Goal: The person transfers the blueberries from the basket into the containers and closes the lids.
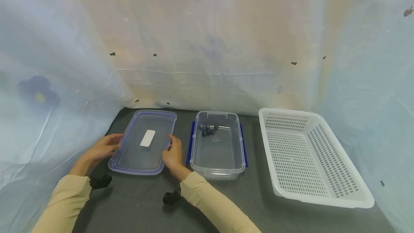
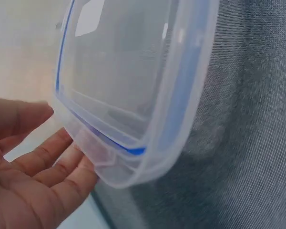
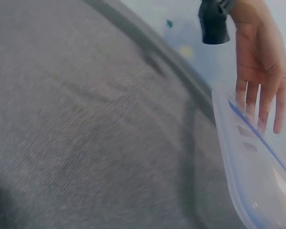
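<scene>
A clear plastic container lid [image 1: 132, 157] with a blue seal and a white label lies between both hands on the left of the dark cloth. My right hand [image 1: 173, 155] grips its right edge, with some fingers hidden. At the left edge is my left hand [image 1: 101, 150]. In the left wrist view, this left hand [image 2: 43, 176] has extended fingers by the lid's rim [image 2: 119, 167], thumb apart. The right wrist view shows the left hand [image 3: 262, 67] behind the lid [image 3: 250, 176]; the right hand does not show there.
A clear plastic container [image 1: 215, 154] holding several dark blue berries [image 1: 208, 130] stands right of the lid, with blue strips [image 1: 244, 146] showing along its sides. Farther right sits a white perforated basket [image 1: 291, 161]. A patterned curtain [image 1: 207, 82] borders the table at the back and sides.
</scene>
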The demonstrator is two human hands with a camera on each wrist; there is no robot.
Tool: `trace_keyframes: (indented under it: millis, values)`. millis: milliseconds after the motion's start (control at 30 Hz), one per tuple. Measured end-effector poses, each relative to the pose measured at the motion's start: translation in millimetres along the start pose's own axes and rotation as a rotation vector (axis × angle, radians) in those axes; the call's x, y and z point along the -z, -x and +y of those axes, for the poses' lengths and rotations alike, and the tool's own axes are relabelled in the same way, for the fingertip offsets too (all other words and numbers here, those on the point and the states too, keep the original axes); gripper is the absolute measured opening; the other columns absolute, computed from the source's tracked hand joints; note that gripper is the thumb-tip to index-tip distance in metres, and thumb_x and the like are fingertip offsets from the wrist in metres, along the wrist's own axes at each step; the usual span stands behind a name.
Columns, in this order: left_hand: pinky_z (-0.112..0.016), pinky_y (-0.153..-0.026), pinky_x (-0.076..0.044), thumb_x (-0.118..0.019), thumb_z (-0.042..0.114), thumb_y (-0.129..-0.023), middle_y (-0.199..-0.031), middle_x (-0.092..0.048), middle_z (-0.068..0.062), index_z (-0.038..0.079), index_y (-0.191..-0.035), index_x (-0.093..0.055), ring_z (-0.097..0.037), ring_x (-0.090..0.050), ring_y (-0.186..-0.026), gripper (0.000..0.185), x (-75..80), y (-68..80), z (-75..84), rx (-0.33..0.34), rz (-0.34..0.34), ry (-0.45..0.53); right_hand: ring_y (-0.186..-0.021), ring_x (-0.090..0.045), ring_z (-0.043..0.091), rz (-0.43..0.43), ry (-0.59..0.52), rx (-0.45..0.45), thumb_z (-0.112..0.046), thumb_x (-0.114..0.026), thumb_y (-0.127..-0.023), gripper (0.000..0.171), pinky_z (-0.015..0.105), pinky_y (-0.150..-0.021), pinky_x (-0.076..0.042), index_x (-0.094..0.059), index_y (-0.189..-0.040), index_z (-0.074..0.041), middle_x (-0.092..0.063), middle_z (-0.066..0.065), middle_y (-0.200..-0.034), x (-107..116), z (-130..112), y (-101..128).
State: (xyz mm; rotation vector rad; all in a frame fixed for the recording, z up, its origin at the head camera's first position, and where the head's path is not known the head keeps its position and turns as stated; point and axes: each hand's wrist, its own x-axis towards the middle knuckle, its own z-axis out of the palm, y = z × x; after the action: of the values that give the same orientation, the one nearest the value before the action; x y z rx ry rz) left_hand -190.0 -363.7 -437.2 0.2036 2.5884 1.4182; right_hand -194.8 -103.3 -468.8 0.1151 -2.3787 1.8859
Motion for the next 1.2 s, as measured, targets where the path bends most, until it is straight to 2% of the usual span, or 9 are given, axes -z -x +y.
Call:
trace_keyframes:
  millis: [167, 300, 533, 633, 800, 900, 1000, 1133, 1200]
  values:
    - [-0.043, -0.081, -0.051, -0.046, -0.006, -0.098, -0.137, -0.033, -0.042, -0.018, -0.141, -0.028, -0.049, -0.044, -0.117, 0.049, 4.9, 8.6, 16.2, -0.05, 0.044, -0.063, -0.108, -0.053, 0.025, 0.008, -0.01, 0.029, 0.014, -0.05, -0.072, 0.067, 0.04, -0.09, -0.045, -0.052, -0.136, -0.005, -0.051, 0.009, -0.131, 3.7, -8.5, -1.0]
    - [-0.032, -0.082, -0.05, -0.047, -0.002, -0.099, -0.141, -0.031, -0.039, -0.016, -0.142, -0.028, -0.052, -0.039, -0.123, 0.049, 11.8, 17.5, 33.5, -0.08, 0.025, -0.117, -0.11, -0.052, 0.025, 0.014, -0.016, 0.048, 0.014, -0.049, -0.072, 0.068, 0.04, -0.091, -0.045, -0.051, -0.138, -0.005, -0.049, 0.009, -0.133, 7.5, -14.4, -1.3]
    - [-0.056, -0.091, -0.043, -0.047, 0.009, -0.103, -0.144, -0.029, -0.037, -0.012, -0.145, -0.027, -0.055, -0.039, -0.123, 0.051, 23.3, 31.7, 57.6, -0.103, 0.002, -0.17, -0.112, -0.051, 0.025, -0.008, -0.032, 0.128, 0.011, -0.048, -0.077, 0.066, 0.039, -0.089, -0.046, -0.047, -0.141, -0.005, -0.044, 0.01, -0.139, 23.6, -39.1, -2.3]
    - [-0.046, -0.089, -0.047, -0.048, 0.013, -0.104, -0.145, -0.03, -0.036, -0.01, -0.146, -0.028, -0.051, -0.043, -0.122, 0.052, 25.8, 34.7, 66.9, -0.115, 0.017, -0.169, -0.111, -0.05, 0.023, -0.041, -0.075, 0.112, 0.01, -0.049, -0.079, 0.066, 0.036, -0.084, -0.047, -0.047, -0.142, -0.008, -0.043, 0.007, -0.139, 37.0, -54.2, -5.1]
    - [-0.017, -0.08, -0.046, -0.051, 0.014, -0.103, -0.142, -0.035, -0.035, -0.01, -0.145, -0.031, -0.014, -0.054, -0.114, 0.053, 22.7, 34.2, 82.1, -0.172, 0.048, -0.114, -0.101, -0.049, 0.016, -0.109, -0.261, 0.007, 0.009, -0.056, -0.083, 0.06, 0.026, -0.072, -0.047, -0.053, -0.139, -0.012, -0.044, 0.003, -0.137, 64.3, -72.8, -19.0]
    - [-0.011, -0.08, -0.044, -0.051, 0.012, -0.102, -0.142, -0.036, -0.035, -0.011, -0.145, -0.031, 0.007, -0.048, -0.106, 0.053, 17.3, 29.9, 91.3, -0.209, 0.043, -0.067, -0.086, -0.051, 0.011, -0.137, -0.362, -0.029, 0.011, -0.059, -0.083, 0.056, 0.021, -0.064, -0.044, -0.057, -0.135, -0.01, -0.045, 0.003, -0.136, 81.9, -80.7, -29.9]
    - [-0.011, -0.081, -0.043, -0.051, 0.014, -0.102, -0.144, -0.035, -0.033, -0.01, -0.146, -0.03, -0.001, -0.048, -0.113, 0.054, 10.3, 24.8, 101.9, -0.213, 0.034, -0.051, -0.071, -0.047, 0.01, -0.174, -0.418, -0.051, 0.011, -0.059, -0.082, 0.053, 0.02, -0.056, -0.039, -0.058, -0.133, -0.006, -0.047, 0.004, -0.133, 100.2, -86.6, -40.4]
    - [-0.013, -0.084, -0.042, -0.053, 0.018, -0.102, -0.146, -0.037, -0.027, -0.006, -0.147, -0.032, -0.014, -0.048, -0.12, 0.056, -1.9, 15.6, 119.4, -0.21, 0.035, -0.012, -0.086, -0.053, 0.014, -0.229, -0.428, -0.091, 0.007, -0.058, -0.087, 0.05, 0.029, -0.074, -0.047, -0.056, -0.135, -0.005, -0.047, 0.01, -0.134, 127.9, -92.7, -54.9]
    - [-0.015, -0.086, -0.043, -0.055, 0.018, -0.101, -0.146, -0.038, -0.026, -0.006, -0.147, -0.034, -0.01, -0.05, -0.118, 0.056, -9.7, 9.0, 128.7, -0.223, 0.028, 0.043, -0.104, -0.054, 0.021, -0.256, -0.431, -0.123, 0.006, -0.057, -0.09, 0.048, 0.041, -0.089, -0.046, -0.054, -0.137, -0.005, -0.045, 0.014, -0.137, 144.0, -94.3, -61.6]
